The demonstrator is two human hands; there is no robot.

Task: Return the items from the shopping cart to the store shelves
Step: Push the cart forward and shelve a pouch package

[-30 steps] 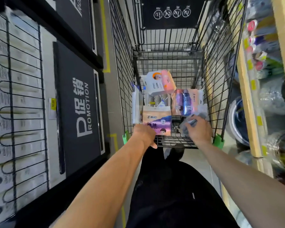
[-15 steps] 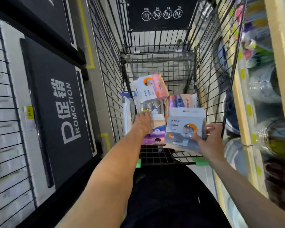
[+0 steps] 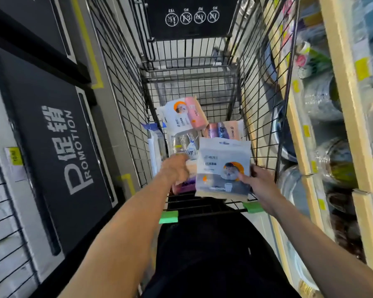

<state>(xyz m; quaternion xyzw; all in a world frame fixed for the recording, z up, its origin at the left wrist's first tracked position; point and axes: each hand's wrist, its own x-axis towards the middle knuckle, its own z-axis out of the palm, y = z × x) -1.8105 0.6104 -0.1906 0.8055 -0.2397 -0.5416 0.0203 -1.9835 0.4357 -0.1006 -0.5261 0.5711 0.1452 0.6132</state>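
The black wire shopping cart (image 3: 261,104) stands in front of me, with several packs in its basket. My right hand (image 3: 261,186) grips a white and grey pack (image 3: 222,168) by its right edge and holds it up over the cart's near end. My left hand (image 3: 174,168) reaches into the basket, fingers curled down on a pink and purple pack (image 3: 183,183); its grip is hidden. Farther in lie a white and pink pack (image 3: 181,117), a pack of pink and blue rolls (image 3: 224,130) and a clear pack (image 3: 185,143).
Wooden store shelves (image 3: 342,82) with yellow price tags and wrapped goods run close along the cart's right side. A black PROMOTION panel (image 3: 58,158) and a wire rack of white boxes (image 3: 0,211) stand on the left. Green end caps (image 3: 168,217) mark the cart handle.
My right hand has lifted the white and grey pack out of the basket. My left hand left the cart's near edge and reached down onto the purple pack.
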